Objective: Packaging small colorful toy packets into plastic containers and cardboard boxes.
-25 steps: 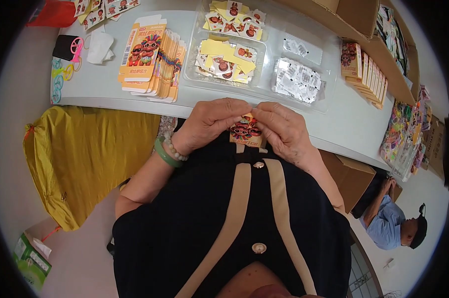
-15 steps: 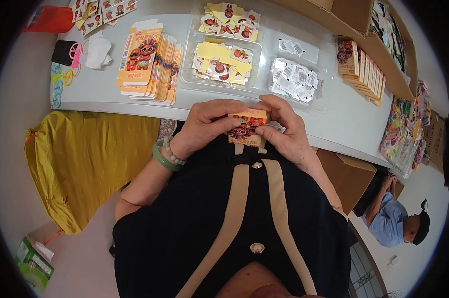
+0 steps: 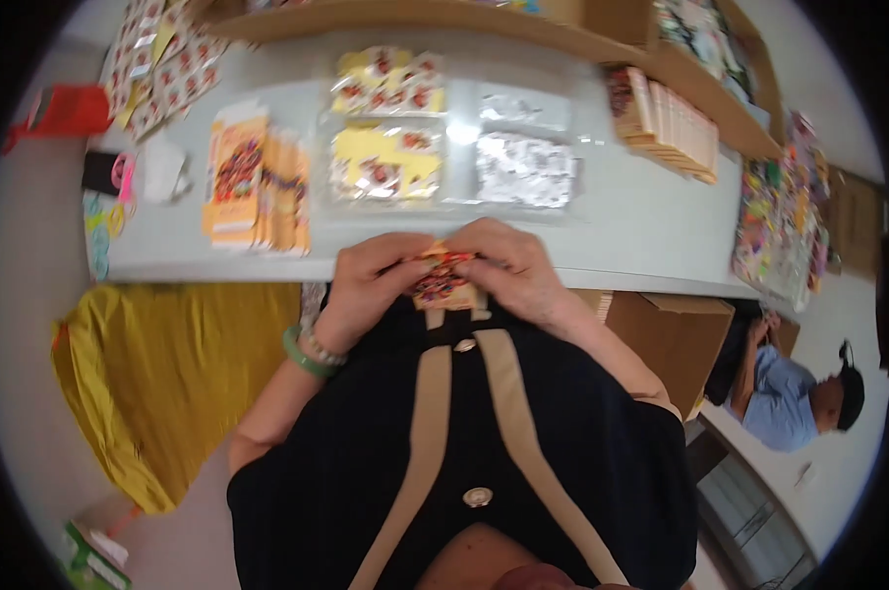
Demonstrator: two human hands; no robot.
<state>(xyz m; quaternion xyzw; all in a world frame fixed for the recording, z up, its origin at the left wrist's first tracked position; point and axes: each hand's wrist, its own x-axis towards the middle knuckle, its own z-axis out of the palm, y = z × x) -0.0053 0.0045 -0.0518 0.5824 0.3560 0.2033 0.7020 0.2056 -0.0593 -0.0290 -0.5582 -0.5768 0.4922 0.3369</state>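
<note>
A small orange printed carton (image 3: 445,285) is pinched between both hands at the table's front edge, close to my body. My left hand (image 3: 374,280) holds its left side, with the thumb across the printed face. On the opposite side my right hand (image 3: 508,267) grips it near the top, thumb on the front. The carton's upper end is partly hidden by my fingers, and motion blurs its print. Beyond the hands stands a clear plastic tray (image 3: 454,206) with yellow-backed stickers (image 3: 384,162) on its left and small white packets (image 3: 525,169) on its right.
Flat orange cartons (image 3: 258,187) are stacked at the left. Filled-out cartons (image 3: 666,123) stand in a row at the right, beside a large cardboard box (image 3: 523,29). Sticker sheets (image 3: 174,79) lie far left. A yellow cloth bag (image 3: 179,383) hangs below the table; another person (image 3: 784,403) sits at the right.
The view has shifted, so the table's things appear further left. Both hands still hold the carton; my right fingers have closed in over its top.
</note>
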